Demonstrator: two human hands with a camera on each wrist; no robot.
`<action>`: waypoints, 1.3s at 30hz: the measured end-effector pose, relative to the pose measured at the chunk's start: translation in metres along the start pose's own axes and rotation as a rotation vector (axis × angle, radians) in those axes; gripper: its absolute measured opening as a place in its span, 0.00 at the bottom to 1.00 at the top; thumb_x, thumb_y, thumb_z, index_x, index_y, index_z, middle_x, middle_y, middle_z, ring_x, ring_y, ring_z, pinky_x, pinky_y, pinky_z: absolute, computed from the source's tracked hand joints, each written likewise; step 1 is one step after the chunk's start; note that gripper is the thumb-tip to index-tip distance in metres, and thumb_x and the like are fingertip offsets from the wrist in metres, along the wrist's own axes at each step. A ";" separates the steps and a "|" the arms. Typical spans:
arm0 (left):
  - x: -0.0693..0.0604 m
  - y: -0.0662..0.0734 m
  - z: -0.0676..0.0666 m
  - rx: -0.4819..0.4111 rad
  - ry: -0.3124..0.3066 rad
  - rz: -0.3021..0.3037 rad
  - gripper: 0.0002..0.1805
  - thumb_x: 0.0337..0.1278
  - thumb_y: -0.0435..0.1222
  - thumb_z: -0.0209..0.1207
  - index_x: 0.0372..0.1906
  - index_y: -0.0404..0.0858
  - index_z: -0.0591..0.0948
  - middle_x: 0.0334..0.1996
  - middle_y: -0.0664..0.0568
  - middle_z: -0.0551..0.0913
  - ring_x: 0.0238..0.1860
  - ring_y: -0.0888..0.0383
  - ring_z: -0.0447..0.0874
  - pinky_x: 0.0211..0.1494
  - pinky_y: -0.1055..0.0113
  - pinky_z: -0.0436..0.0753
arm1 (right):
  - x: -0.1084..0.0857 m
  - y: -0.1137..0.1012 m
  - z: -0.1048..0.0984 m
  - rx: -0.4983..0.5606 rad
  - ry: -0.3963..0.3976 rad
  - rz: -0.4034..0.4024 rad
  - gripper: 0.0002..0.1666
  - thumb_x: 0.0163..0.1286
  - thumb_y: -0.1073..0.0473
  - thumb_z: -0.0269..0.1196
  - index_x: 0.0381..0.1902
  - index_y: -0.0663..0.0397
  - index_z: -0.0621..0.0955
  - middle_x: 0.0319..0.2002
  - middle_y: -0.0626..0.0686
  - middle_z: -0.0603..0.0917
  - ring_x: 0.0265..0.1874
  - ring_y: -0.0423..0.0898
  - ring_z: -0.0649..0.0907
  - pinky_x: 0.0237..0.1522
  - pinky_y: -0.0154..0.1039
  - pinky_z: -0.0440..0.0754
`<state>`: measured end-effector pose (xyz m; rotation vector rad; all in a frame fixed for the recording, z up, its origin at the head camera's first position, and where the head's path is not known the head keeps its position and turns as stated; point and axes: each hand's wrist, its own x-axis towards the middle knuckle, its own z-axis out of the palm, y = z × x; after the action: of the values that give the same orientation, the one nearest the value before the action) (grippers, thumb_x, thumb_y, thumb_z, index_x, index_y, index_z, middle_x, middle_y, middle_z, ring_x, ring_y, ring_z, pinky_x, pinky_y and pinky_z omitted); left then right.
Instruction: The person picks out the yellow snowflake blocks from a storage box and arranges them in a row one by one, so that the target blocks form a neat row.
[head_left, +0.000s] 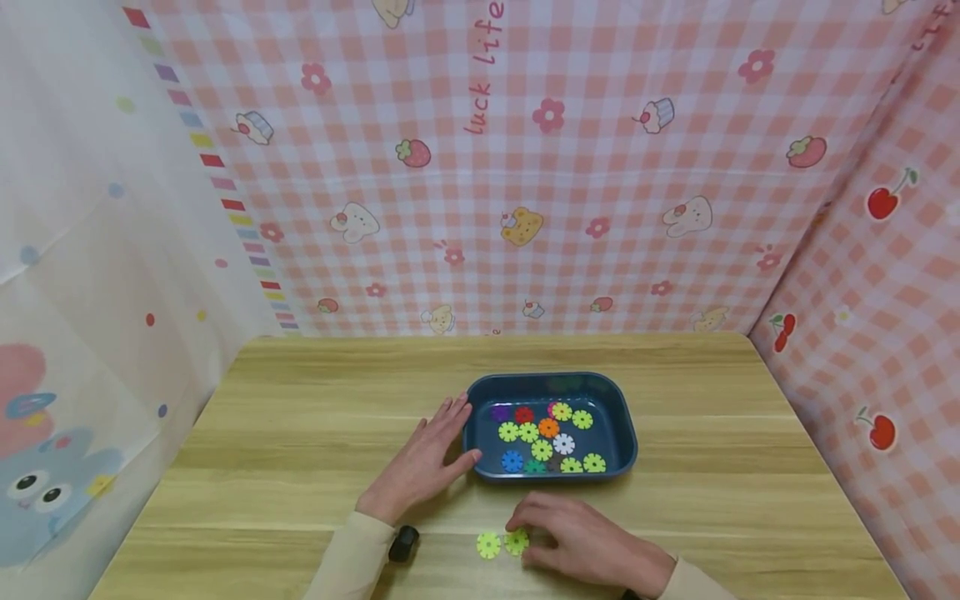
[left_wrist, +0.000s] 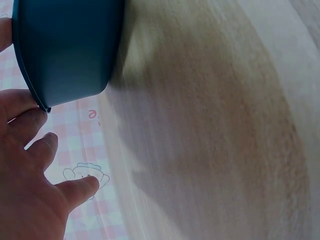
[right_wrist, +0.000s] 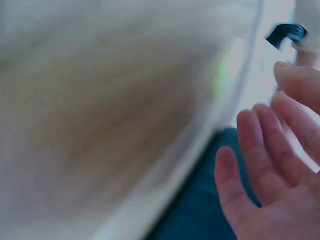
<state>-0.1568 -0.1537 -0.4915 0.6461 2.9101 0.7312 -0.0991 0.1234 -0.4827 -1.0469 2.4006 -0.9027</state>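
- Presently, two yellow-green, round, notched discs (head_left: pixel 488 546) are set out side by side on the pale wood-grain worktop (head_left: pixel 300 433).
- The right-hand disc (head_left: pixel 517 542) is framed by the right hand (head_left: pixel 581 537), its fingers curved; whether it is pinched cannot be told.
- Beyond, seven matching yellow-green discs (head_left: pixel 542 450) are left among differently coloured discs (head_left: pixel 523 414) in the dark-blue, rounded-rectangular tray (head_left: pixel 551 477); the work is judged barely begun if those are also wanted.
- The tray's left side is touched by the left hand (head_left: pixel 423 458), fingers straight, thumb spread.

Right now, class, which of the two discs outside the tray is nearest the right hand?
The right disc, beside the fingers; the left disc lies farther from them.
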 end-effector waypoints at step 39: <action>0.000 0.004 0.002 -0.034 0.009 -0.034 0.42 0.74 0.55 0.56 0.82 0.40 0.60 0.83 0.51 0.52 0.83 0.49 0.47 0.80 0.40 0.55 | 0.005 0.055 -0.088 -0.128 0.512 0.041 0.11 0.70 0.62 0.70 0.50 0.56 0.88 0.47 0.49 0.88 0.46 0.48 0.87 0.51 0.55 0.87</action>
<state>-0.1552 -0.1497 -0.4918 0.5906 2.9022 0.7798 -0.1792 0.1836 -0.4569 -0.8855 2.9185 -1.1244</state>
